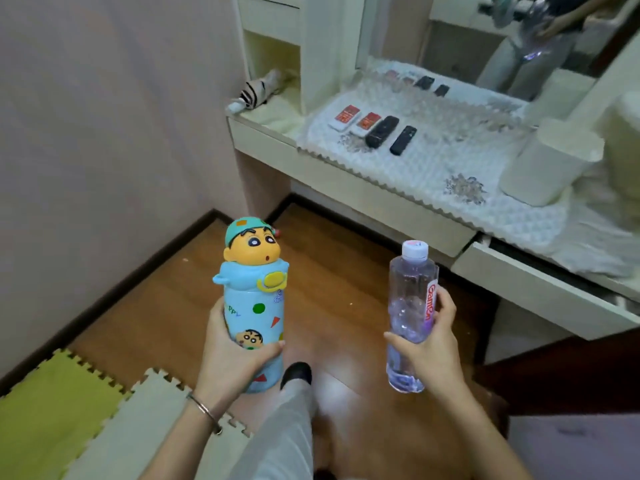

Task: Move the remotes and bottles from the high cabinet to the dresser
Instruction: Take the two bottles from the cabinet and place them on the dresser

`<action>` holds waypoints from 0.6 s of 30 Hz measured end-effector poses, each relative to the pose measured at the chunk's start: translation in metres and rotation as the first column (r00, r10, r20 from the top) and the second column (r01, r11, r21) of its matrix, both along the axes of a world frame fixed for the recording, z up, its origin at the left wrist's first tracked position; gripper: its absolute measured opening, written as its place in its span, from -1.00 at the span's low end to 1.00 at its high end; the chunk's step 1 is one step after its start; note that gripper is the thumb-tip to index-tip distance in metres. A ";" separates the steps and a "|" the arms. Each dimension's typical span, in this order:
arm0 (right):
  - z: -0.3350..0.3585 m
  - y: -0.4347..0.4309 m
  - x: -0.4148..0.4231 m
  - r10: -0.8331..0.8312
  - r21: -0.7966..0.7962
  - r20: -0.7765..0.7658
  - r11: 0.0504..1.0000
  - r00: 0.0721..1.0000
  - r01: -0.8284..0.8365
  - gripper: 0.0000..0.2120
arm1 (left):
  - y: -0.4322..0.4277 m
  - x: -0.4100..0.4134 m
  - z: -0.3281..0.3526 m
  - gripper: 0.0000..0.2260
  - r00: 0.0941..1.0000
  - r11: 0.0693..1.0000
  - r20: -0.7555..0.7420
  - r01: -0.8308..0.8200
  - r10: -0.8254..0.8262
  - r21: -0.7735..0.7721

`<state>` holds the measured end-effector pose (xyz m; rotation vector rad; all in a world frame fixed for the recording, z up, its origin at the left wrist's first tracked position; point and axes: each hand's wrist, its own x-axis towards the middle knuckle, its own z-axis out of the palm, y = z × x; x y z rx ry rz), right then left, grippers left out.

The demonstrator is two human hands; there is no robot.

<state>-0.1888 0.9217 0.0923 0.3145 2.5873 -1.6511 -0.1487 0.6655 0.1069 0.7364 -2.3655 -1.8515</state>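
My left hand (230,355) grips a light blue cartoon bottle (254,296) with a yellow character head on its lid, held upright over the wooden floor. My right hand (433,344) holds a clear plastic water bottle (410,306) with a white cap and a red label, also upright. Ahead stands the white dresser (381,199), covered with a white textured mat. On the mat lie two white remotes with red faces (346,116) (366,123) and two black remotes (381,131) (402,140), side by side. The high cabinet is out of view.
A white bin (547,164) stands on the dresser's right side. A mirror (485,39) rises behind the mat. A folded striped umbrella (254,91) lies at the dresser's left end. A drawer (540,289) is pulled out at right. Foam floor tiles (62,410) lie at lower left.
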 end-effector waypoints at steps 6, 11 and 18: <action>-0.022 -0.015 -0.065 -0.200 0.025 0.035 0.980 0.979 0.199 -0.06 | -0.040 -0.121 -0.032 -0.27 0.987 0.987 0.044 0.156 -0.157 0.025; -0.020 -0.030 -0.115 -0.305 0.049 0.037 0.952 0.952 0.303 -0.04 | -0.058 -0.204 -0.033 -0.38 0.961 0.962 0.051 0.270 -0.272 0.035; -0.022 -0.026 -0.160 -0.453 0.078 0.049 0.890 0.890 0.448 -0.02 | -0.036 -0.292 -0.039 -0.37 0.899 0.901 0.072 0.433 -0.433 0.016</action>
